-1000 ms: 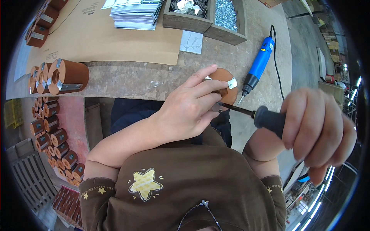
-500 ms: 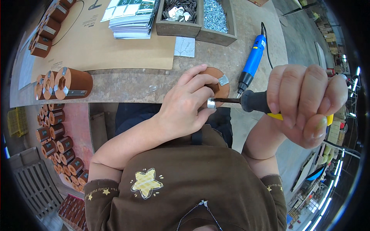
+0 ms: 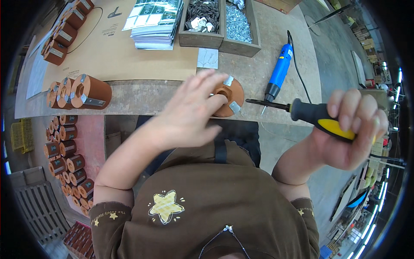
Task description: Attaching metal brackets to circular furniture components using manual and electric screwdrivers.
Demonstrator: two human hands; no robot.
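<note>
A round brown cylinder (image 3: pixel 236 94) with a centre hole and small silver metal pieces on its rim sits at the table's front edge. Over its left side my left hand (image 3: pixel 192 110) is spread, somewhat blurred. The thumb stands away and one fingertip lies at the hole. To the right, my right hand (image 3: pixel 351 129) grips a screwdriver (image 3: pixel 327 121) with a black and yellow handle. Its dark shaft points left at the cylinder, the tip just short of it. Behind the shaft, a blue electric screwdriver (image 3: pixel 280 69) lies on the table, its bit toward me.
Two wooden boxes of small metal parts (image 3: pixel 239 26) and a stack of printed sheets (image 3: pixel 155 23) stand at the back. Finished-looking brown cylinders (image 3: pixel 95 90) sit at the left on the table, beside cardboard (image 3: pixel 129 64). More cylinders (image 3: pixel 75 163) lie lower left.
The screwdriver has pulled back right, off the metal piece at the cylinder's edge. My left hand has loosened and shifted left. The cylinder is turned and moved slightly left.
</note>
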